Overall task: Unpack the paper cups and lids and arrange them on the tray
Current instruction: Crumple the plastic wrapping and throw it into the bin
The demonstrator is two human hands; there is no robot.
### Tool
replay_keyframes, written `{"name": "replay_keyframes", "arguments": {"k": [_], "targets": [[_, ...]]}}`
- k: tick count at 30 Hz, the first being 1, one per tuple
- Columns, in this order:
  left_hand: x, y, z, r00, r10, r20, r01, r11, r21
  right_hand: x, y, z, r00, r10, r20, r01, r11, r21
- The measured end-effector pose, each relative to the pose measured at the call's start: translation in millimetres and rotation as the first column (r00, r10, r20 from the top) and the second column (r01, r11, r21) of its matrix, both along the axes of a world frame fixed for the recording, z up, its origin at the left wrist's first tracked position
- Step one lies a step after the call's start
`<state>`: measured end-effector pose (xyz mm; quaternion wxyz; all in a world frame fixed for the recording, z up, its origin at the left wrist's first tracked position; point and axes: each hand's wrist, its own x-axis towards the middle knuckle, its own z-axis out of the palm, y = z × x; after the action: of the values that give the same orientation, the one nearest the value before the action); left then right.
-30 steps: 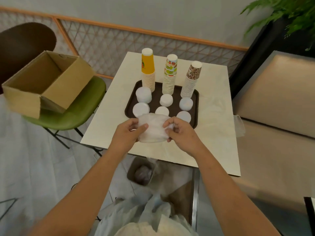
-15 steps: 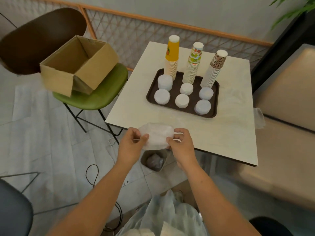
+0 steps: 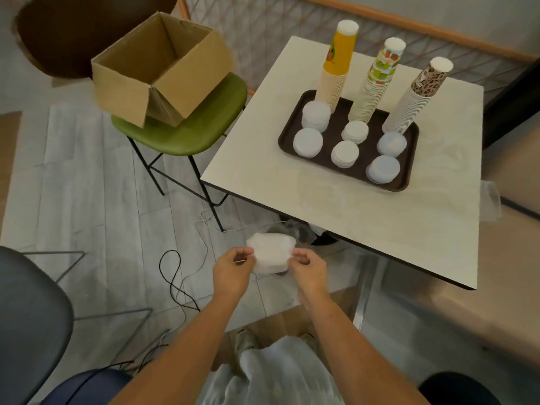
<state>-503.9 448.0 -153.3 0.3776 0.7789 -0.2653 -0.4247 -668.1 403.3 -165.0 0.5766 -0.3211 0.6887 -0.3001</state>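
My left hand and my right hand pinch the two sides of a crumpled clear plastic wrapper, held in the air off the table's near left corner. A dark brown tray on the white table carries three upside-down cup stacks: orange, fruit-patterned and leopard-patterned. Several short piles of white lids stand in two rows in front of the stacks.
An open, empty cardboard box sits on a green chair left of the table. A small bin with clear plastic in it stands under the table edge, just beyond my hands. Cables trail over the floor. A beige bench runs along the right.
Both hands have pulled the wrapper back from in front of the tray, off the table and down to its near left corner. The view has shifted left and down.
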Motion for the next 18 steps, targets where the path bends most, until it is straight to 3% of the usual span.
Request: {"name": "replay_keyframes", "arguments": {"k": [4,9,12,18], "targets": [[-14.6,-9.8,-40.2,1.0,-0.017,0.006,0.016,0.994,0.111,-10.0,-7.2,-42.4,0.998,-0.04,-0.051,0.045,0.993,0.11],[-27.2,-32.5,-117.5,0.995,-0.09,0.031,0.081,0.972,0.221,-23.0,-29.1,-120.6,0.988,0.097,-0.121,-0.075,0.981,0.177],[-30.2,-48.2,-174.1,0.994,-0.107,0.003,0.101,0.946,0.308,-24.4,-45.7,-174.8,0.94,0.234,-0.247,-0.204,0.969,0.142],[-24.5,-74.6,-287.2,0.984,-0.169,-0.058,0.178,0.896,0.406,-20.6,-75.5,-288.1,0.86,0.354,-0.367,-0.345,0.934,0.091]]}}
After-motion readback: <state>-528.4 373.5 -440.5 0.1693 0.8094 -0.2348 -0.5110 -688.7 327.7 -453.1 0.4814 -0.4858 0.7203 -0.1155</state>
